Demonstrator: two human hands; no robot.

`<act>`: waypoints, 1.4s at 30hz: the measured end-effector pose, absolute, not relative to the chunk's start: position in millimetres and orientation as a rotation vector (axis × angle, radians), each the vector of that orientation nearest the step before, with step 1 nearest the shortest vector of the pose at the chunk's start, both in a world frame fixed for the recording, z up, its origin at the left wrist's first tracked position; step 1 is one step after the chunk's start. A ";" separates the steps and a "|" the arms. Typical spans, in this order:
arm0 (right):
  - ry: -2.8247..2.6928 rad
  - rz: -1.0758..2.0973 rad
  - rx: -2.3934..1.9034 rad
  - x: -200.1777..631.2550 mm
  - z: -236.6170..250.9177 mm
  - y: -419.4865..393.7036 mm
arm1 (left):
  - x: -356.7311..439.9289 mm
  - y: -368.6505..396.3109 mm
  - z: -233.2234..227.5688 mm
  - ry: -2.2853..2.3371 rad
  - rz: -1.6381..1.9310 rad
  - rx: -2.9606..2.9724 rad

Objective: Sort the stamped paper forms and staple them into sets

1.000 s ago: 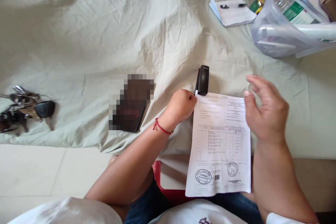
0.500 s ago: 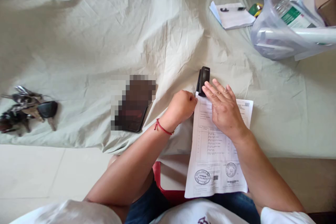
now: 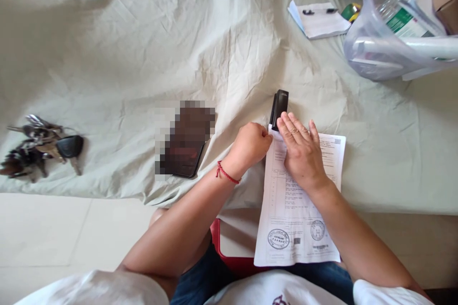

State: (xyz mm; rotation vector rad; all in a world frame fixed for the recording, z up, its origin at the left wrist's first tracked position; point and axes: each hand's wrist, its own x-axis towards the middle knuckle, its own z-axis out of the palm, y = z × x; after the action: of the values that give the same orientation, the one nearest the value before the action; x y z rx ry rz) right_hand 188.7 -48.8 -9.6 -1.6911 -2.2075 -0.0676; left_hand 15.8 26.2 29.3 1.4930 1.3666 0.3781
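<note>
A printed paper sheet [image 3: 298, 219] with two round stamps lies on the cloth-covered table [image 3: 143, 57] and hangs over its near edge. A black stapler [image 3: 278, 107] sits at the sheet's top left corner. My left hand [image 3: 250, 145] is closed into a fist and pinches that corner by the stapler. My right hand [image 3: 300, 152] lies flat, palm down, on the sheet's upper part, fingertips touching the stapler's rear end.
A dark phone [image 3: 184, 145] lies left of my left hand. A bunch of keys [image 3: 39, 147] is at the far left. A notepad with a pen [image 3: 318, 19] and a plastic bag of items [image 3: 397, 33] sit at the back right.
My right hand came down from the sheet's right side onto its top by the stapler, then settled slightly. My left hand stayed in place.
</note>
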 end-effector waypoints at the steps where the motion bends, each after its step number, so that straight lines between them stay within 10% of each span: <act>1: -2.206 -0.067 -1.699 187.8 -10.5 -49.2 | 16.0 26.1 29.0 1.370 0.374 1.502; 12: -2.165 0.154 -1.686 198.0 6.4 -44.1 | 16.5 20.7 26.8 1.407 0.305 1.640; 29: -1.525 1.534 -1.958 338.7 80.6 -55.9 | -3.0 18.4 45.2 0.704 0.265 1.472; 42: -0.949 1.048 -1.593 338.7 72.4 -51.9 | 12.3 17.0 35.5 1.022 0.751 1.055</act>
State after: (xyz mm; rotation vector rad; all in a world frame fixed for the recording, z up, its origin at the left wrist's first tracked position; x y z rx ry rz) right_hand 338.7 -51.9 72.4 -1.5933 -0.9486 1.0476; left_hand 12.3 17.0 35.5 1.0554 1.0219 0.7507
